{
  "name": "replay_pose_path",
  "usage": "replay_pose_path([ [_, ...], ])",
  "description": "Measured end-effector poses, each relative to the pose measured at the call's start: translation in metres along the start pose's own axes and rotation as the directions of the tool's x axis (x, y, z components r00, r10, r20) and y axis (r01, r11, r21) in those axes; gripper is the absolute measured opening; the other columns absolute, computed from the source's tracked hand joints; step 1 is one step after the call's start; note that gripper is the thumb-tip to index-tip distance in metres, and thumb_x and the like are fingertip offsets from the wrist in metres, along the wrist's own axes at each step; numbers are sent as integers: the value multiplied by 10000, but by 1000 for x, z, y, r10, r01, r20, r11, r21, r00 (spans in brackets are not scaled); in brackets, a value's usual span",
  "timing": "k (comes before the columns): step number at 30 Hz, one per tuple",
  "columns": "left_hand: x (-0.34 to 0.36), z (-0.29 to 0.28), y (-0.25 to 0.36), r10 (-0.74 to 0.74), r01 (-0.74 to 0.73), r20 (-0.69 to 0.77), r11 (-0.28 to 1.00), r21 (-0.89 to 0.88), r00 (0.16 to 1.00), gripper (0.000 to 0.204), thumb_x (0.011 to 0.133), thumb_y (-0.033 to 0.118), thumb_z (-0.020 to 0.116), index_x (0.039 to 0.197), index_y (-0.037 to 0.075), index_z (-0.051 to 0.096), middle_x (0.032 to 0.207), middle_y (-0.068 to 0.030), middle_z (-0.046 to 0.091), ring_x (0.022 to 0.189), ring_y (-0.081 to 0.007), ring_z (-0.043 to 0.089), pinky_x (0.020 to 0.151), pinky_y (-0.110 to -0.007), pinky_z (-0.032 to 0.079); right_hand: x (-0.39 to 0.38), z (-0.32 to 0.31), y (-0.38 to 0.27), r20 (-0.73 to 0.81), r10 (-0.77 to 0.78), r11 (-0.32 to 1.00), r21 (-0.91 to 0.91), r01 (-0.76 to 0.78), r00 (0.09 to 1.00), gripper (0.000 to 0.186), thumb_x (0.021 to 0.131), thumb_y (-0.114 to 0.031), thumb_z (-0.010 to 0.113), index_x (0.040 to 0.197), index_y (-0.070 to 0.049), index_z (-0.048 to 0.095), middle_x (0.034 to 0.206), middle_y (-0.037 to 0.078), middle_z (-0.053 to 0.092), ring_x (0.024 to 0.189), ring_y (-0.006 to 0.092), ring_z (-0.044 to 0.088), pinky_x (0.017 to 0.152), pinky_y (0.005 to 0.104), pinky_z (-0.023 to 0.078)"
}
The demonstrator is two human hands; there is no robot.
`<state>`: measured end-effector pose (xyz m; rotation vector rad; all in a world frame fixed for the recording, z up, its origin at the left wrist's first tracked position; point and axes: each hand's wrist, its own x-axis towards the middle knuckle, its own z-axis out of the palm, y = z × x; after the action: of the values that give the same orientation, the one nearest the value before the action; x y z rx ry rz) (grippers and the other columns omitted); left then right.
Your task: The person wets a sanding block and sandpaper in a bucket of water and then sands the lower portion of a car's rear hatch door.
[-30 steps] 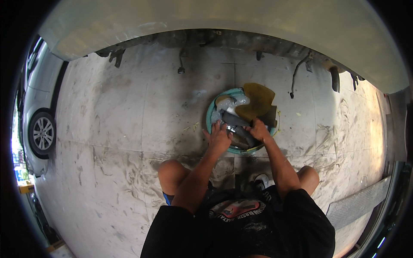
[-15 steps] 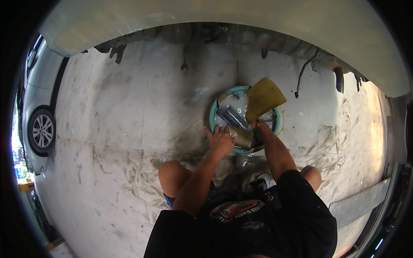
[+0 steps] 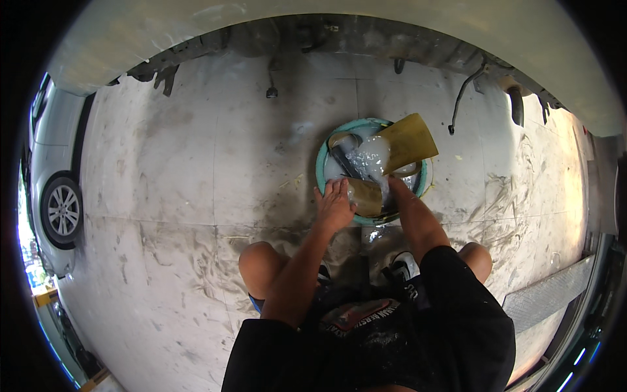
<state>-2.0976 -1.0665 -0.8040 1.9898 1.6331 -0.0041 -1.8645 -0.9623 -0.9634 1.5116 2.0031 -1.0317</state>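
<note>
A round teal basin of milky, sudsy water stands on the floor before my knees. My left hand lies over its near left rim with fingers stretched out, the thumb side against a curved brown sheet that looks like sandpaper. At the basin's right, my right hand reaches down into the water; its fingers are hidden. Just beyond it a larger, curled yellow-brown sheet sticks up over the far right rim. A dark, long piece and a curled brown strip sit in the water at the left.
A pale vehicle body overhangs the far side, with brackets and a hanging dark cable below it. Another car's wheel stands at far left. A grey plank lies at right. Dark smears mark the pale floor.
The right hand has sunk a little deeper into the basin, its fingers no longer showing. The dark piece in the water has shifted left, and more suds show. My left hand stays at the rim.
</note>
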Motion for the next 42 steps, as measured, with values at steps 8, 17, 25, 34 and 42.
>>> replay_pose_path([
  [8, 1, 0, 3, -40, 40, 7, 999, 1, 999, 809, 890, 375, 609, 1522, 27, 243, 1445, -164, 468, 1417, -344, 287, 1114, -689, 144, 6, 5, -8, 0, 13, 1000, 4, -13, 1000, 341, 883, -314, 566, 1074, -45, 652, 992, 120, 689, 850, 248, 650, 797, 409, 506],
  [17, 9, 12, 9, -57, 55, -90, 998, -26, 994, 772, 881, 360, 609, 1500, 23, 291, 1318, -153, 571, 1353, -293, 385, 1088, -734, 120, -26, -49, 19, 174, -59, 873, 486, -33, 983, 323, 898, -321, 556, 1077, -68, 650, 965, 87, 694, 800, 213, 649, 767, 406, 508],
  [25, 22, -3, 8, -227, 192, -142, 955, -225, 964, 687, 886, 340, 583, 1492, 120, 347, 1322, -138, 575, 1291, -315, 482, 1103, -714, 140, -68, -56, -6, -14, 166, 630, 770, -95, 986, 331, 911, -353, 540, 1083, -90, 645, 967, 76, 693, 787, 199, 644, 763, 406, 507],
  [34, 10, -16, 5, -190, 134, -173, 946, -294, 966, 592, 888, 312, 577, 1431, 122, 433, 1368, -129, 538, 1267, -304, 504, 1098, -672, 212, -17, -36, -3, -44, -74, 989, 127, 79, 996, 385, 909, -401, 532, 1109, -91, 644, 992, 83, 694, 812, 206, 643, 784, 406, 504],
  [42, 15, -8, -11, -131, 29, -235, 919, -394, 963, 528, 881, 239, 589, 1380, 100, 489, 1342, -123, 562, 1233, -320, 528, 1053, -574, 335, -23, -25, -1, 79, -140, 989, 66, 135, 987, 434, 907, -443, 524, 1132, -92, 642, 1015, 89, 694, 833, 212, 643, 802, 406, 501],
])
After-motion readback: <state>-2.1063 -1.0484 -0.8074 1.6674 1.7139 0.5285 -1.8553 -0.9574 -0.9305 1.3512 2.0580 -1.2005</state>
